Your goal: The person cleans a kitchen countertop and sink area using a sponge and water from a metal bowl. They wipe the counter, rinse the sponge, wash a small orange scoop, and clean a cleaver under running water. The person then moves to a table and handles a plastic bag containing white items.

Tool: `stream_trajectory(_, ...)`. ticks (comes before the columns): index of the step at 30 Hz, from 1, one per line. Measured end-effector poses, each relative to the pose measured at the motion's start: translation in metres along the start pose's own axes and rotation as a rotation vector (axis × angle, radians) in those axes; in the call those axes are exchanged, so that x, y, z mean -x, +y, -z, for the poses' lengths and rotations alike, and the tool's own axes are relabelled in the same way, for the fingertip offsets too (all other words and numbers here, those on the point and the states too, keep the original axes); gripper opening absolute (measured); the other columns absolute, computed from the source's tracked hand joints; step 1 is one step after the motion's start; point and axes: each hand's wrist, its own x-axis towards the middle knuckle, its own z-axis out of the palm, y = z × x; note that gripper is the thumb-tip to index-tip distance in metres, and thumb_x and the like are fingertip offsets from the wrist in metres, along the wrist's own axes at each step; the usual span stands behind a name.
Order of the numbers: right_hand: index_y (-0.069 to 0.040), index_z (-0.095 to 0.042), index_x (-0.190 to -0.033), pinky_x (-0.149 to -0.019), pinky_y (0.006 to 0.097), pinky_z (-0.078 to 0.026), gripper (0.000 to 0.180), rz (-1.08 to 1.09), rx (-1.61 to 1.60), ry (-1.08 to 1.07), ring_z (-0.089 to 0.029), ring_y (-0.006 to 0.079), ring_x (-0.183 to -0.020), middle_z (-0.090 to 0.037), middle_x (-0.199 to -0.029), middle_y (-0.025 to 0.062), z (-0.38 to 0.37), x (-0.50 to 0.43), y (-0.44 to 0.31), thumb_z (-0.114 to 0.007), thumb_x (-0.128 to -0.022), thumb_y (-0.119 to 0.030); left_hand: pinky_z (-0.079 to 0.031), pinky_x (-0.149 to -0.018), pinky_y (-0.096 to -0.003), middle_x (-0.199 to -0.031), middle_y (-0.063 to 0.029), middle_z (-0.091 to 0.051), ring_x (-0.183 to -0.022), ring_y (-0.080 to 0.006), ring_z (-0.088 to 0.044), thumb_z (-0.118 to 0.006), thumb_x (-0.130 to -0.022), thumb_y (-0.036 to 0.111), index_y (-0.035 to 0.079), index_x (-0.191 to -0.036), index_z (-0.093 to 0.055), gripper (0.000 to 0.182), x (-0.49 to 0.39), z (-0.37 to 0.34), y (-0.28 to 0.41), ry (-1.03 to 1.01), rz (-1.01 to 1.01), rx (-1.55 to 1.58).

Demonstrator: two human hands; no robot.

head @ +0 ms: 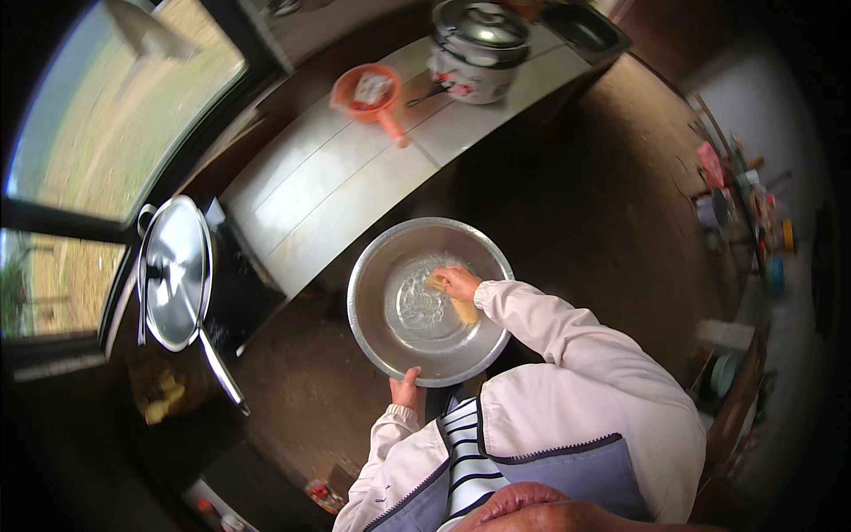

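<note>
A large round stainless steel basin [365, 332] is held in front of my body, above the dark floor. My left hand [405, 388] grips its near rim, thumb over the edge and fingers hidden beneath. Inside the basin is my right hand [460, 283], closed around a yellowish cloth or scrubbing pad [467, 311] whose lower end hangs against the inner wall. Shallow water [419, 299] glistens and ripples over the bottom of the basin.
A tiled counter [319, 179] carries an orange plastic ladle [367, 93] with something inside and a lidded rice cooker [480, 53]. At left sits a lidded, long-handled pan [176, 272] beside the window. Cluttered shelves [751, 199] line the right side.
</note>
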Motion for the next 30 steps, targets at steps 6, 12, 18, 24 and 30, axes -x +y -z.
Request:
stream_trajectory(6, -0.004, -0.07, -0.104, -0.086, 0.0431, -0.051, 0.026, -0.031, -0.044, 0.376, -0.064, 0.0356, -0.096, -0.066, -0.094, 0.0157, 0.079, 0.043, 0.065, -0.057, -0.082, 0.001, -0.048, -0.083, -0.0342, -0.099, -0.0082, -0.067, -0.092, -0.0204, -0.062, -0.069, -0.079, 0.01, -0.004, -0.106, -0.064, 0.031, -0.029, -0.072, 0.02, -0.171, -0.078, -0.196)
stream_trajectory(12, -0.006, -0.072, -0.1, -0.079, 0.0428, -0.051, 0.023, -0.155, 0.023, 0.477, -0.063, 0.0351, -0.084, -0.063, -0.088, 0.0143, 0.158, 0.073, 0.14, -0.06, -0.081, 0.0, -0.05, -0.079, -0.0345, -0.096, -0.0094, -0.068, -0.086, -0.0202, -0.063, -0.068, -0.08, 0.011, -0.005, -0.109, -0.064, 0.033, -0.051, -0.192, 0.036, -0.333, -0.103, -0.377)
stream_trajectory(18, -0.006, -0.073, -0.098, -0.077, 0.0426, -0.052, 0.02, -0.191, -0.059, 0.565, -0.065, 0.0352, -0.088, -0.066, -0.092, 0.0151, 0.274, 0.113, 0.229, -0.061, -0.082, -0.003, -0.053, -0.078, -0.0357, -0.095, -0.0102, -0.07, -0.085, -0.0223, -0.067, -0.068, -0.082, 0.01, -0.006, -0.108, -0.065, 0.031, -0.073, -0.327, 0.01, -0.385, 0.025, -0.339)
stream_trajectory(24, -0.007, -0.073, -0.098, -0.081, 0.0439, -0.051, 0.02, -0.196, 0.09, 0.786, -0.064, 0.0361, -0.091, -0.063, -0.086, 0.0169, 0.391, 0.14, 0.31, -0.062, -0.082, -0.003, -0.054, -0.082, -0.0384, -0.103, -0.0114, -0.069, -0.094, -0.0245, -0.067, -0.065, -0.083, 0.007, -0.003, -0.12, -0.059, 0.038, -0.094, -0.456, -0.018, -0.446, 0.016, -0.401)
stream_trajectory(30, -0.007, -0.076, -0.099, -0.081, 0.0362, -0.053, 0.019, -0.239, -0.298, 0.741, -0.067, 0.0301, -0.086, -0.068, -0.088, 0.0148, 0.502, 0.151, 0.353, -0.066, -0.083, -0.003, -0.052, -0.076, -0.0352, -0.098, -0.0101, -0.069, -0.087, -0.0213, -0.065, -0.066, -0.084, 0.012, -0.003, -0.114, -0.063, 0.033, -0.128, -0.566, -0.007, -0.533, 0.061, -0.483)
